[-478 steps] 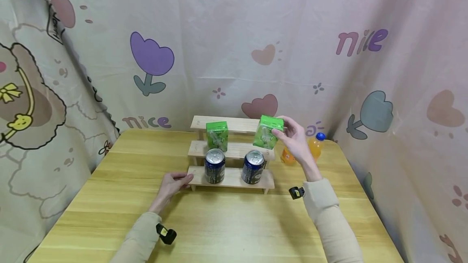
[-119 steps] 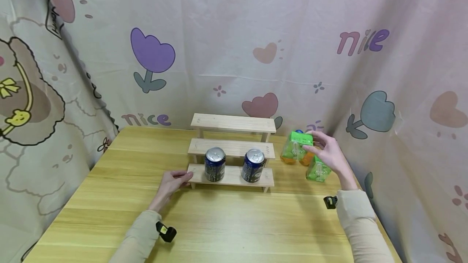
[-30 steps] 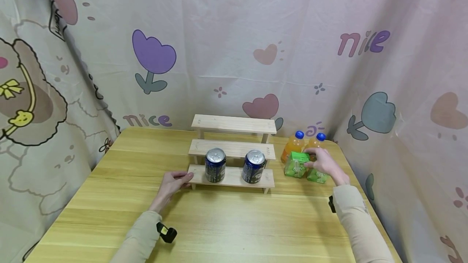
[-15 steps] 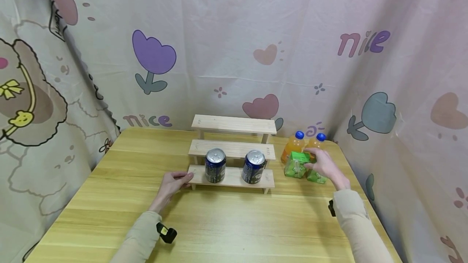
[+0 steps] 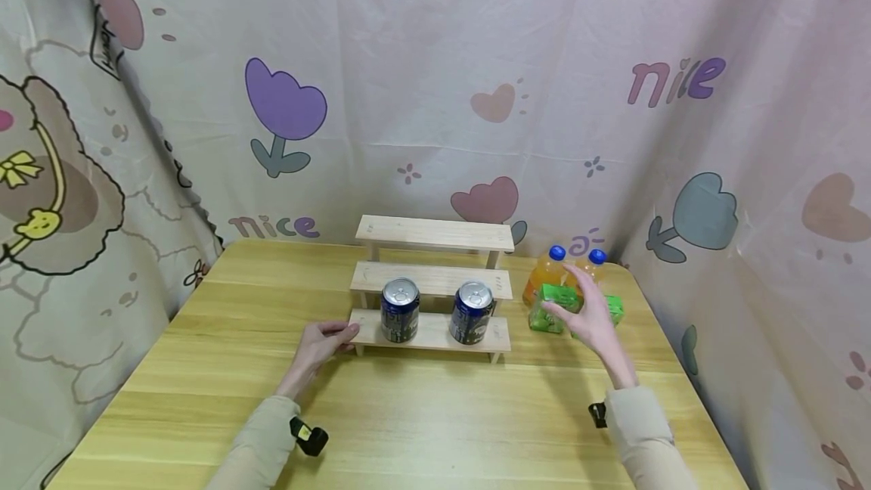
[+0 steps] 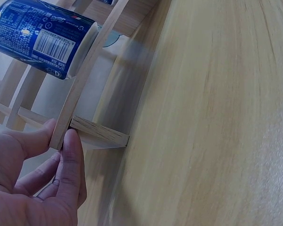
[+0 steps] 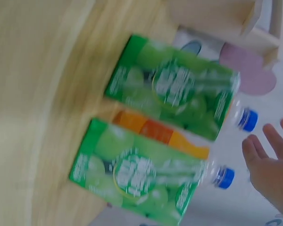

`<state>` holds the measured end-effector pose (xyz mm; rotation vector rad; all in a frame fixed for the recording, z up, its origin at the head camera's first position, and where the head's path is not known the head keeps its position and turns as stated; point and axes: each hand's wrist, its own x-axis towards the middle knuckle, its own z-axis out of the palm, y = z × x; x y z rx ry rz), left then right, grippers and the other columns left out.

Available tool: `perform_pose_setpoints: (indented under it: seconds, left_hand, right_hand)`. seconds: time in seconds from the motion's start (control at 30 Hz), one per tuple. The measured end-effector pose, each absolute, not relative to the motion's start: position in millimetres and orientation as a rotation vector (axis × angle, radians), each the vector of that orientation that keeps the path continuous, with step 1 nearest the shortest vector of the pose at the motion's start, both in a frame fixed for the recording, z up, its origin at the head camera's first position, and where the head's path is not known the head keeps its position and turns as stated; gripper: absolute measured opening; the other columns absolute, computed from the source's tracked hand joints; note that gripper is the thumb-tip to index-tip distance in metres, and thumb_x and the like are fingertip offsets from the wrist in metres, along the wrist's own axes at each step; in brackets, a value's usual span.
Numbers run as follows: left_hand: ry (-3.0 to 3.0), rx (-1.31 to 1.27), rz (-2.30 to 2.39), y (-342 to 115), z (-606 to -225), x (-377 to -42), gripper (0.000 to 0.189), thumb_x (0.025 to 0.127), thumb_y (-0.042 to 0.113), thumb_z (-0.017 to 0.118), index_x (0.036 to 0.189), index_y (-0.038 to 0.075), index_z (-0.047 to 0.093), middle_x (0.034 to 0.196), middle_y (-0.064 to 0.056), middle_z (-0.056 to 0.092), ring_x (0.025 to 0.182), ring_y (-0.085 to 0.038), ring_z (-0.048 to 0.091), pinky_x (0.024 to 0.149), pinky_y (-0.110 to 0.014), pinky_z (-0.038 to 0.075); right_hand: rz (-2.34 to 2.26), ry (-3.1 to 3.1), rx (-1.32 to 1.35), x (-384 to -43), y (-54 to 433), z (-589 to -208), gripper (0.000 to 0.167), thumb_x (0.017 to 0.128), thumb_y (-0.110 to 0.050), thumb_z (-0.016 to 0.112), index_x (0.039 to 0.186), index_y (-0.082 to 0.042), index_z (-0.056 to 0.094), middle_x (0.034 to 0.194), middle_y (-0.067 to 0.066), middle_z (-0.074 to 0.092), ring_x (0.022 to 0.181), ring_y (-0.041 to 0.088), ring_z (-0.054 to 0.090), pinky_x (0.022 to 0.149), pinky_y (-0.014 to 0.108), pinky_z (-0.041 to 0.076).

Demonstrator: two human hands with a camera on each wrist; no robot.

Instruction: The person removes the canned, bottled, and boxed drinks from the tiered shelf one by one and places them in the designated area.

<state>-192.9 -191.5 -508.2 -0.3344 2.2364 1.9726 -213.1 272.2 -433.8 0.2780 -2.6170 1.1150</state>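
Observation:
My left hand pinches the left end of the lowest step of a three-tier wooden display rack, thumb above and fingers below in the left wrist view. Two dark blue drink cans stand apart on that step. Over at the right, my right hand is open, its fingers and thumb spread with nothing between them. It is nearest to two green juice boxes standing side by side on the table. In the head view it partly hides the right-hand box.
Behind the boxes stand two orange drink bottles with blue caps, close to the table's back right corner. The wooden table runs up to a patterned curtain at the back and sides.
Both green boxes, earlier at the middle step, now stand on the table at the right. My right hand has let go of the last one and drawn back. The left hand has stayed put.

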Motion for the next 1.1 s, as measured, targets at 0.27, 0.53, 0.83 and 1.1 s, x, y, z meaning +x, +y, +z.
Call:
perform_pose_setpoints:
  seconds: [0.27,0.53,0.83,1.1]
  left_hand:
    - [2.221,-0.339,1.982,-192,-509,-194,0.048,0.096,0.013,0.069,0.128,-0.019,0.054,0.113,-0.022,0.069,0.078,-0.006,0.068,0.075,-0.021,0.064]
    - [2.226,-0.344,1.976,-191,-509,-195,0.047,0.095,0.012,0.07,0.128,-0.019,0.055,0.113,-0.025,0.069,0.074,-0.007,0.069,0.073,-0.02,0.063]
    - [2.199,-0.38,1.991,-191,-509,-195,0.048,0.094,0.011,0.071,0.13,-0.018,0.054,0.109,-0.016,0.071,0.073,-0.006,0.068,0.071,-0.017,0.062]
    - [2.19,-0.352,2.004,-192,-510,-196,0.048,0.095,0.01,0.07,0.13,-0.019,0.053,0.111,-0.018,0.071,0.074,-0.005,0.068,0.072,-0.018,0.063]
  right_hand:
    - [1.403,-2.49,0.275,-198,245,-443,0.079,0.089,-0.019,0.077,0.155,-0.006,0.033,0.155,0.022,0.04,0.141,0.044,0.039,0.118,0.067,0.033]
    - [1.532,-2.533,0.347,-189,217,-454,0.084,0.089,-0.021,0.077,0.156,-0.007,0.029,0.153,0.023,0.042,0.142,0.044,0.041,0.118,0.066,0.035]
    - [1.536,-2.529,0.341,-190,190,-462,0.089,0.082,-0.027,0.082,0.155,-0.009,0.033,0.149,0.016,0.048,0.137,0.038,0.045,0.118,0.061,0.038]
    - [1.498,-2.552,0.234,-187,174,-462,0.093,0.077,-0.032,0.087,0.154,-0.017,0.038,0.149,0.009,0.047,0.146,0.032,0.024,0.119,0.073,0.022]
